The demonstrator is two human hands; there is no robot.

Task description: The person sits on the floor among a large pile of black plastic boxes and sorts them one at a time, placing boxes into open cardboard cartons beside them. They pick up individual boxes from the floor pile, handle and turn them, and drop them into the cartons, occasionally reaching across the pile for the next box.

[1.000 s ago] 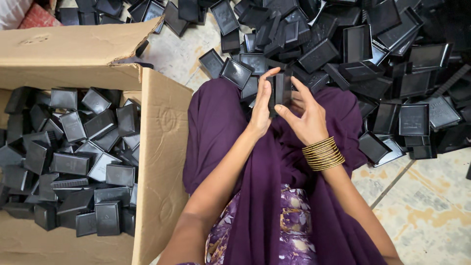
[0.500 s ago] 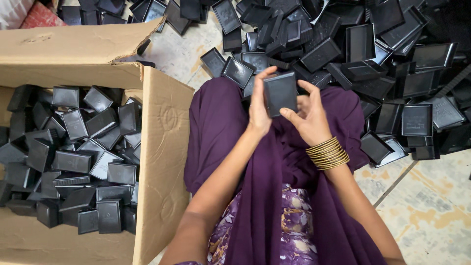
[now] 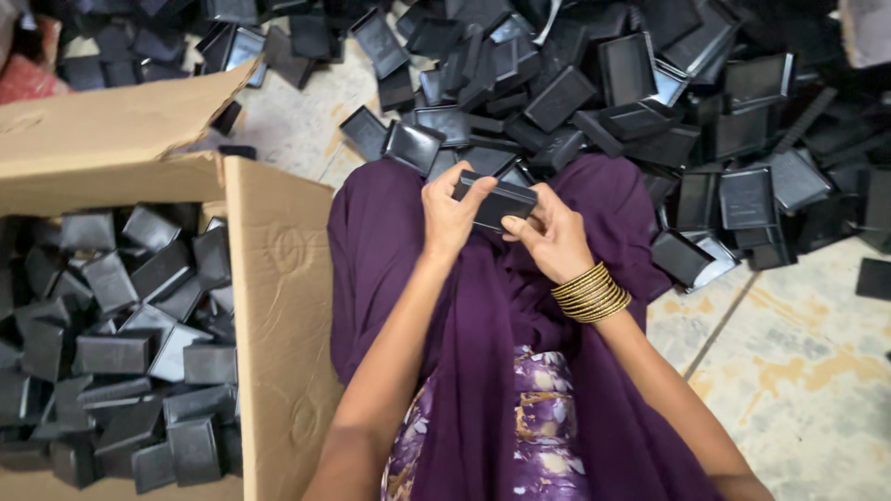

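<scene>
A small black rectangular box (image 3: pixel 501 201) is held between both hands above my lap, which is draped in purple cloth (image 3: pixel 483 306). My left hand (image 3: pixel 450 211) grips its left end with the thumb on top. My right hand (image 3: pixel 549 232), with gold bangles (image 3: pixel 590 293) on the wrist, holds its right end. The box lies nearly flat, tilted slightly down to the right.
An open cardboard carton (image 3: pixel 278 306) at my left holds several black boxes (image 3: pixel 111 343). A large heap of black lids and trays (image 3: pixel 650 102) covers the tiled floor (image 3: pixel 798 371) ahead and to the right.
The black box, held upright and edge-on a second ago, then face-on, has been turned to lie nearly flat between my hands. Both hands have stayed over my lap.
</scene>
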